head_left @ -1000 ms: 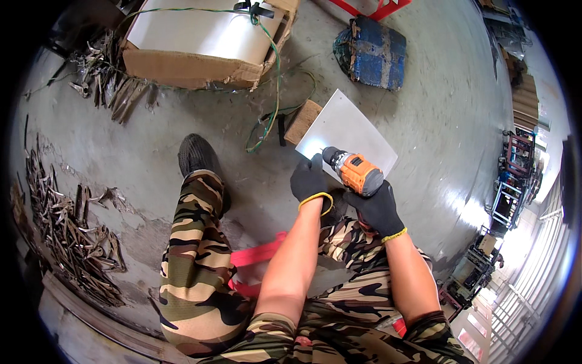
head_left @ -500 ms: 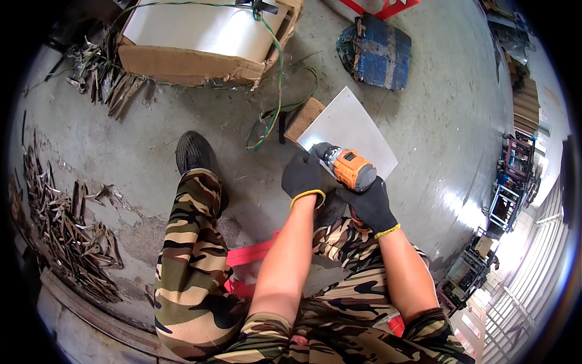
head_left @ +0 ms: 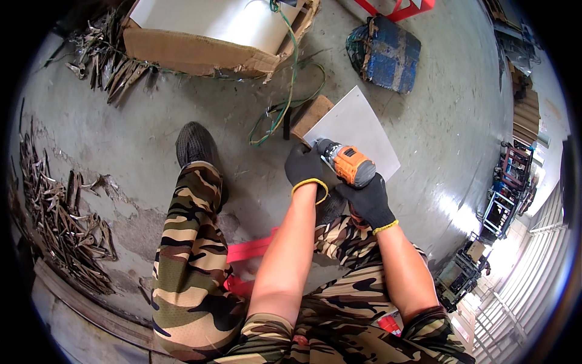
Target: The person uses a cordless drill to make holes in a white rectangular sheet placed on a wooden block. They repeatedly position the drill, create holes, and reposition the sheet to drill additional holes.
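Observation:
My right hand (head_left: 371, 203), in a black glove with a yellow cuff, is wrapped round the grip of an orange and black cordless drill (head_left: 353, 166). The drill's chuck points away to the left, its tip at the near left corner of a flat light-grey sheet (head_left: 361, 121). At that same corner my left hand (head_left: 305, 165), gloved alike, is closed on the sheet's edge, its fingertips partly hidden. A brown block (head_left: 312, 117) lies under the sheet's left side. The drill body covers part of the sheet.
Beyond the sheet stand a blue taped bundle (head_left: 393, 54) and an open cardboard box (head_left: 200, 53) of white sheets. A green-yellow cord (head_left: 293, 79) trails from the box. Metal clamp-like pieces (head_left: 66, 224) heap at left. Beneath me is a red stool (head_left: 250, 249).
The view has shifted slightly, so the floor things sit a little differently. Both hands stay at the sheet, and the drill tip remains at its corner.

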The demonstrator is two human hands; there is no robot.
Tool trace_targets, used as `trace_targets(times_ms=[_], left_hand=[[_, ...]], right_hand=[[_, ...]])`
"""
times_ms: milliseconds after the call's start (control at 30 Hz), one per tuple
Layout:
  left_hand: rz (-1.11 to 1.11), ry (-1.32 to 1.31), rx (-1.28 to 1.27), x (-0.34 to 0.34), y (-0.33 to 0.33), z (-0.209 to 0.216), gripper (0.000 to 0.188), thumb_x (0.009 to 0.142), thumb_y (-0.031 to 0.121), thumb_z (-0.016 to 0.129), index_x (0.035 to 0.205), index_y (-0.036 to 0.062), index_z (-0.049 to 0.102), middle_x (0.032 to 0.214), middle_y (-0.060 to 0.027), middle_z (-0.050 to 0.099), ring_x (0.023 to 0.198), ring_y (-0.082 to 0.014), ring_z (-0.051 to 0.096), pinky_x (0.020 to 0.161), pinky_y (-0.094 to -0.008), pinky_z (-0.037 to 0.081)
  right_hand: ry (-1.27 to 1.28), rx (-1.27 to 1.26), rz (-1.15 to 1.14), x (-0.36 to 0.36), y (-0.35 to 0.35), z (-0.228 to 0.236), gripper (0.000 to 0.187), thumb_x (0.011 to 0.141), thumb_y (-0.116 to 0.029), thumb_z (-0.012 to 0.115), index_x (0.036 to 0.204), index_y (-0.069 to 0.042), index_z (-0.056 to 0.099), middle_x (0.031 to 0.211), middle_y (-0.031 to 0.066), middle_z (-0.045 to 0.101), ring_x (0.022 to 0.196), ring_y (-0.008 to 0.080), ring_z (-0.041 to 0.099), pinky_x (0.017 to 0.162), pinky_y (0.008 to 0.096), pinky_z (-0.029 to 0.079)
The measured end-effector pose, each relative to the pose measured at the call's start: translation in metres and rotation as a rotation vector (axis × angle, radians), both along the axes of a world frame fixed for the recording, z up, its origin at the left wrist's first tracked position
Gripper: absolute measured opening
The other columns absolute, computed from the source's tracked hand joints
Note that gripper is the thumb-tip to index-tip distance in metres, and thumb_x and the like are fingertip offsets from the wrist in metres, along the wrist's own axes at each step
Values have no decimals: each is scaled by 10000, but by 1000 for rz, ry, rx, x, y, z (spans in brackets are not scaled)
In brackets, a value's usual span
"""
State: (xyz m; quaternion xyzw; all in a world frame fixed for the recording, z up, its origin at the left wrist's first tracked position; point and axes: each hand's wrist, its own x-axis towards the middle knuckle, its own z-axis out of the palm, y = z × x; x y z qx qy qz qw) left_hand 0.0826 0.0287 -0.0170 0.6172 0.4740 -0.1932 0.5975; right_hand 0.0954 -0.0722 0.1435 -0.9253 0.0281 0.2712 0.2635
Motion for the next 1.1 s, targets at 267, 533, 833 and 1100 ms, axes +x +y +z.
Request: trace_targets(times_ms=[267, 533, 833, 1100], left_hand=[[87, 1, -55, -2, -4, -13, 434, 819, 428, 731, 946, 14, 739, 939, -221, 726, 899, -395, 698, 808, -422, 532], [110, 23, -65, -2, -6, -15, 439, 818, 426, 736, 940, 4, 734, 926, -230, 718, 878, -391, 697, 785, -420, 527], [132, 8, -86, -1, -5, -11, 437, 807, 416, 750, 942, 0, 734, 907, -235, 719, 846, -383, 701, 770, -420, 532], [111, 36, -85, -1, -2, -15, 421, 810, 406, 742, 942, 6, 736, 933, -233, 723, 873, -389, 703, 783, -429, 532]], right_hand=[[17, -10, -11, 3, 5, 5, 332, 775, -217, 764, 1046, -30, 728, 932, 163, 748, 884, 342, 723, 771, 403, 557], [72, -24, -25, 3, 3, 2, 419, 755, -210, 824, 1115, -15, 730, 999, 126, 765, 895, 242, 734, 807, 361, 557], [63, -7, -37, 2, 2, -2, 364, 766, -230, 804, 1059, -23, 742, 947, 136, 761, 874, 273, 732, 791, 371, 558], [56, 43, -73, -1, 3, -5, 333, 774, -248, 789, 1014, -20, 749, 899, 148, 758, 841, 294, 735, 770, 382, 560]])
